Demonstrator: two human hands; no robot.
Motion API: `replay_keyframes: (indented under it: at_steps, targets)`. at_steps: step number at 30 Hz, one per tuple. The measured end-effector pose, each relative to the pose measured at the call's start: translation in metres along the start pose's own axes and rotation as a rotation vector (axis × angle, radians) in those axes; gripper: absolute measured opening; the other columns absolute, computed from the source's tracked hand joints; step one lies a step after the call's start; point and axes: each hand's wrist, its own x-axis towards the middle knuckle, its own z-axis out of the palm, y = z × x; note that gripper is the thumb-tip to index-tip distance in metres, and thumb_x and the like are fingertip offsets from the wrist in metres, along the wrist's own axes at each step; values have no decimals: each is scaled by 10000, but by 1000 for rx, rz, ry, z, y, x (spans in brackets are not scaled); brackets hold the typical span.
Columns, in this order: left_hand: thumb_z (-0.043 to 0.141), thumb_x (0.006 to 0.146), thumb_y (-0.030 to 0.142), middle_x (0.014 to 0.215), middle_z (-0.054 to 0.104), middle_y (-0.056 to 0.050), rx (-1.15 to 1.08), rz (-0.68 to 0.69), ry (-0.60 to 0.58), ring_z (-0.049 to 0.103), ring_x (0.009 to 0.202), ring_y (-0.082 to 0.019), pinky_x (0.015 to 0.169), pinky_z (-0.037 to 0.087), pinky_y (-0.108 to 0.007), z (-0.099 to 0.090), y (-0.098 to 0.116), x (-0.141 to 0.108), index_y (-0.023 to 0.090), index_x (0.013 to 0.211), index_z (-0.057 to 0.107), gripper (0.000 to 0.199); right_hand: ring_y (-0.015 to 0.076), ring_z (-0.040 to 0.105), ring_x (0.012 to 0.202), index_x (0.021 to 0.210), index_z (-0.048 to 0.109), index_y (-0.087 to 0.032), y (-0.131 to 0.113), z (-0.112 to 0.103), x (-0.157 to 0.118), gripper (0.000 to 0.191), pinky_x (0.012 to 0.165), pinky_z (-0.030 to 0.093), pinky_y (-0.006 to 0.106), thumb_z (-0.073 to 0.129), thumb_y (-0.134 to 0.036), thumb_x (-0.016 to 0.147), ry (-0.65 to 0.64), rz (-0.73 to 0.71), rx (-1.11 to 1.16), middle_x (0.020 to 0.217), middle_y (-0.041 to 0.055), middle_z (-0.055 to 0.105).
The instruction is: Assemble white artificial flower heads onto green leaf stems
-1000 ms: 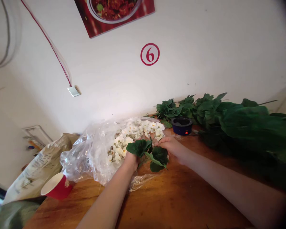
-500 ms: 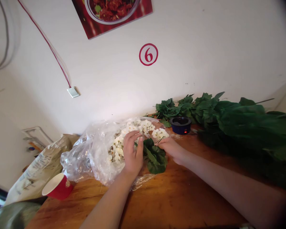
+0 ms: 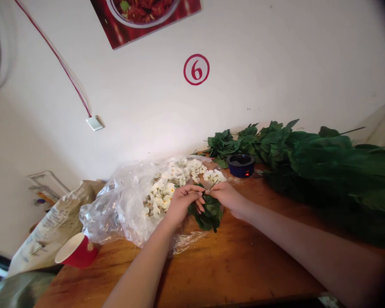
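A bunch of green artificial leaves hangs just above the wooden table, below my two hands. My right hand pinches its thin stem, whose tip sticks up past the fingers. From the left, my left hand meets the right fingertips, thumb and forefinger closed at the leaves' base, other fingers over the leaves. Exactly what the left fingertips pinch is partly hidden. Behind the hands, white artificial flowers with yellow centres lie on a clear plastic bag.
A dark blue pot with a lit red light stands near the wall. Beside it, a large heap of green leaves spreads rightward. A red paper cup sits at the left edge of the wooden table, near a pale sack.
My left hand has moved right from its raised, spread pose, closing at the leaves beside the right fingertips. The right hand keeps its hold on the stem. The view has shifted slightly.
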Motion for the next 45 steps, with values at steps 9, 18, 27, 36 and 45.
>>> replay_keyframes:
  at_steps: [9, 18, 27, 36, 45]
  targets:
    - [766, 663, 276, 639, 640, -10, 79, -122, 225, 507, 443, -74, 420, 383, -186, -4, -12, 10, 123, 918, 685, 308, 125, 482, 479, 646, 639, -164, 6, -2, 7, 158, 473, 326, 243, 614, -302, 719, 139, -86, -206, 515, -13, 569]
    - [764, 671, 283, 856, 694, -54, 590, 305, 137, 566, 808, -204, 744, 420, -282, 0, -10, 5, 223, 898, 764, 234, 161, 578, 620, 669, 685, -152, 5, -12, 17, 192, 569, 410, 261, 625, -325, 731, 39, -277, -310, 662, 43, 671]
    - [719, 723, 319, 768, 664, -29, 676, 274, -29, 553, 733, -175, 712, 385, -269, -4, -17, 8, 199, 751, 729, 123, 147, 581, 563, 638, 632, -169, -1, -9, 13, 151, 545, 449, 257, 675, -297, 706, -38, -204, -133, 591, 27, 638]
    - [713, 723, 390, 680, 576, -8, 514, 145, -20, 487, 639, -138, 597, 356, -241, -9, -31, 12, 156, 683, 629, 253, 163, 621, 625, 707, 690, -155, -7, -12, 9, 131, 602, 484, 268, 716, -278, 671, -67, -225, -111, 681, 44, 694]
    - [696, 738, 416, 608, 552, 8, 338, 172, 109, 457, 570, -109, 551, 338, -224, -11, -26, 16, 146, 626, 607, 305, 151, 584, 520, 716, 704, -153, -24, -38, 8, 152, 517, 454, 263, 723, -294, 664, -248, -189, -359, 573, 27, 651]
